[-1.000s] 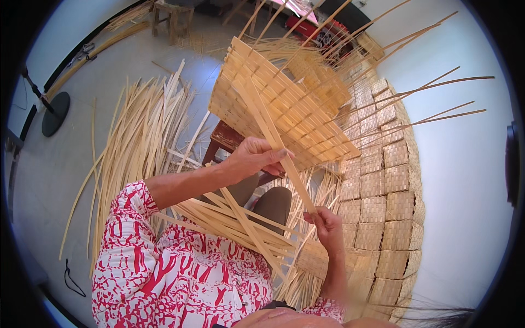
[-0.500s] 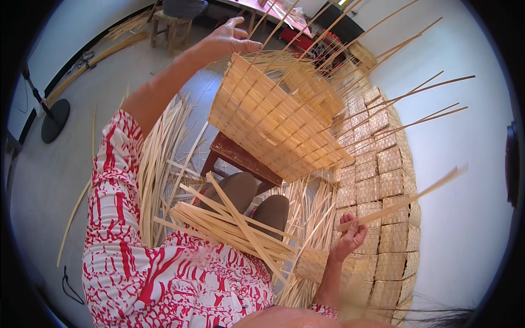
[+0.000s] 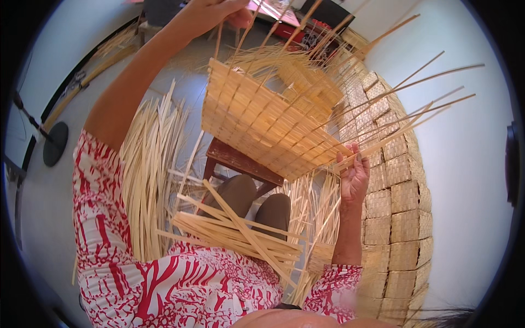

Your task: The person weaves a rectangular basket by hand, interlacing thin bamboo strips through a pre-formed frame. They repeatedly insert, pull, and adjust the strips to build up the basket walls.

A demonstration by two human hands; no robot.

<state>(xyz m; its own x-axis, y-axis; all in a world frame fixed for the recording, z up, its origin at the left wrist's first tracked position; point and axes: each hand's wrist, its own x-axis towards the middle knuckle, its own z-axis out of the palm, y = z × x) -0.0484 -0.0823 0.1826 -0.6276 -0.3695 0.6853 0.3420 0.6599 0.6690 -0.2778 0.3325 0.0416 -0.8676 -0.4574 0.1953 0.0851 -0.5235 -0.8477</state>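
Observation:
A partly woven basket (image 3: 268,120) of flat pale strips rests tilted on a dark red wooden stool (image 3: 240,161), long thin uprights fanning from its rim. My left hand (image 3: 227,10) is at the top edge of the view with curled fingers, closed about an upright strip (image 3: 219,41) at the basket's left end; its fingertips are partly hidden. At the basket's right corner my right hand (image 3: 354,175) pinches a flat pale strip (image 3: 377,146), which points outward to the right among the uprights. Several loose flat strips (image 3: 235,232) lie across my lap.
Finished woven baskets (image 3: 404,197) are stacked along the right wall. A heap of long strips (image 3: 156,180) lies on the floor to my left, more beside my right knee. Another woven piece (image 3: 309,87) sits behind the basket. A round black stand base (image 3: 54,143) stands far left.
My right hand has moved up from beside my lap to the basket's right corner, bringing the strip along. My left hand has moved higher, its fingers now curled at the uprights.

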